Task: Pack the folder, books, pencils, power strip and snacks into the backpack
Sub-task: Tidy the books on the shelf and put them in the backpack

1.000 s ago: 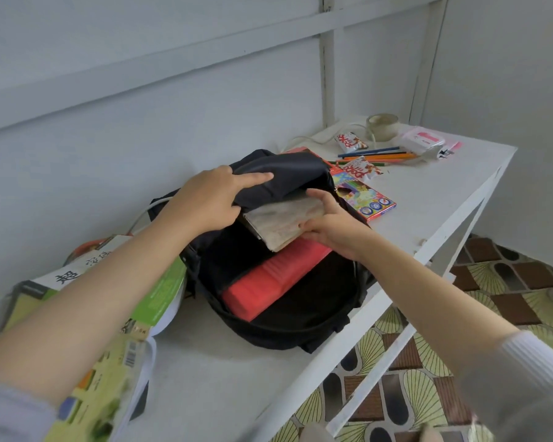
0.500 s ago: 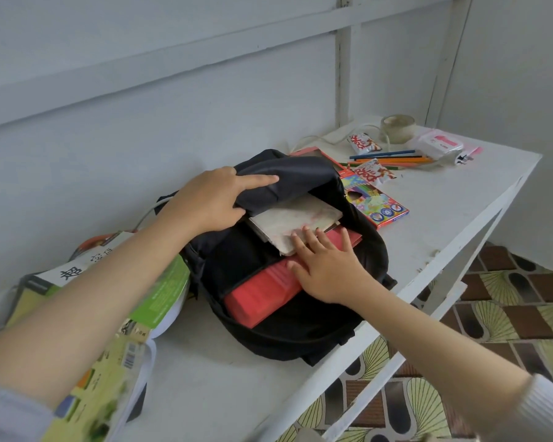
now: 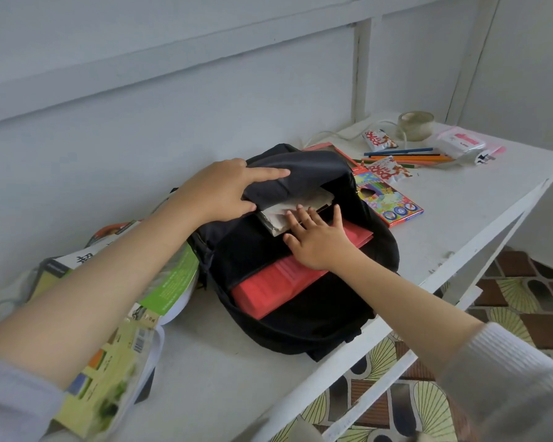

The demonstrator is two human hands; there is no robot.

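A black backpack lies open on the white table. Inside it a red folder lies flat, with a pale worn book on top, partly under the flap. My left hand grips the backpack's flap and holds it up. With straight fingers my right hand presses flat on the book and folder. Behind the bag lie loose coloured pencils, a colourful pencil box, two snack packets, and a white power strip cable.
A green and white shopping bag with printed packaging lies left of the backpack, under my left arm. A roll of tape and a plastic pouch with a plug sit at the far right corner. The table's front edge runs diagonally, with patterned floor tiles below.
My right hand let go of the book's edge and now lies flat on it and the folder. The book has slid deeper under the flap. The left hand keeps holding the flap.
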